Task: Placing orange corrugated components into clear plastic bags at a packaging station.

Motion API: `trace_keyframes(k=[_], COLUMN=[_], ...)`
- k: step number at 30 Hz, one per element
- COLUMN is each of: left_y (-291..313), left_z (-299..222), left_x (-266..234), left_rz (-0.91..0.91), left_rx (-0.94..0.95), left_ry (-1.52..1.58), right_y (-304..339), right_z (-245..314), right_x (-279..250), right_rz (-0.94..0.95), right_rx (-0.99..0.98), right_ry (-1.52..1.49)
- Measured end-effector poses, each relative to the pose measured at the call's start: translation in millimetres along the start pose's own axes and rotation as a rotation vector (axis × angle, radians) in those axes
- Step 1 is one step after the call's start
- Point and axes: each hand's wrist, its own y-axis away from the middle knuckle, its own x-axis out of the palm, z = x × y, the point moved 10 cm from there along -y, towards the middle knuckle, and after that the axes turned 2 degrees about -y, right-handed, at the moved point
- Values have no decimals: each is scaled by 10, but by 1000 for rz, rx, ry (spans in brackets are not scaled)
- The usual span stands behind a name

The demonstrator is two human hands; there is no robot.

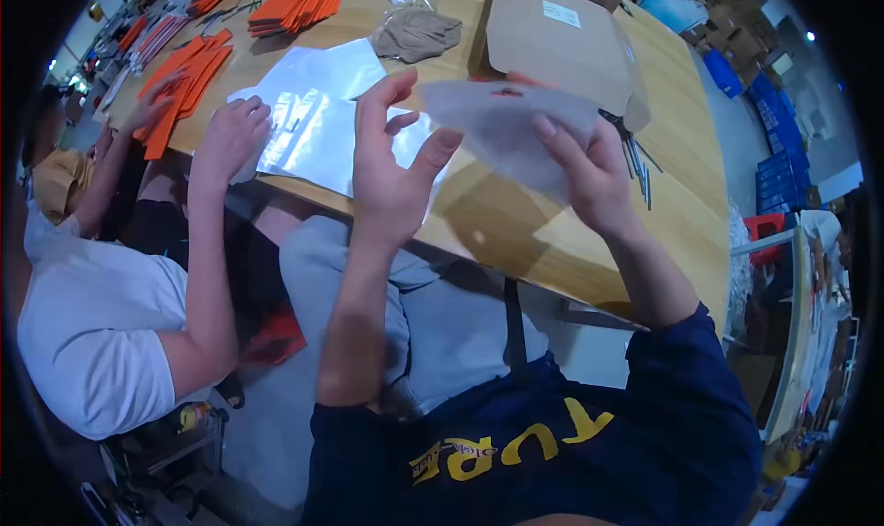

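Note:
A translucent plastic bag (502,130) with a hang hole at its top edge is held above the table's near edge. My right hand (599,181) grips its right side, thumb on the near face. To the left of the bag, my left hand (391,172) is raised, with its fingers curved and thumb apart; nothing shows in it. Beneath and behind my left hand, shiny white plastic bags (313,144) lie on the wooden table (695,213).
A cardboard box (552,57) with its flap up stands beyond the bag. Thin dark rods (637,162) lie beside it. A brown bundle (416,36) and orange packs (295,6) are farther back. At left, a co-worker's hand (235,139) rests near the white bags.

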Motion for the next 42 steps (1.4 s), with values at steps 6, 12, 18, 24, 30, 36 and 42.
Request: trace_keyframes(k=[6, 12, 18, 24, 30, 36, 42], left_y=[34, -1, -63, 29, 142, 272, 335], left_z=[276, 724, 641, 720, 977, 1045, 1147], left_x=[-95, -441, -440, -474, -56, 156, 366], left_rz=[72, -106, -131, -278, 61, 366, 420], left_rx=[-359, -385, -224, -395, -688, -815, -709], left_ry=[74, 262, 256, 471, 343, -255, -197], right_y=[37, 490, 874, 905, 952, 975, 998], right_z=[-325, -913, -1196, -1357, -1384, -1488, -1308], right_x=[-104, -727, -1017, -1286, -1471, -1648, -1743], right_rz=[20, 10, 13, -108, -465, -549, -648], right_rx=[300, 328, 638, 673, 534, 457, 202], right_ry=[-219, 786, 835, 642, -45, -416, -564])
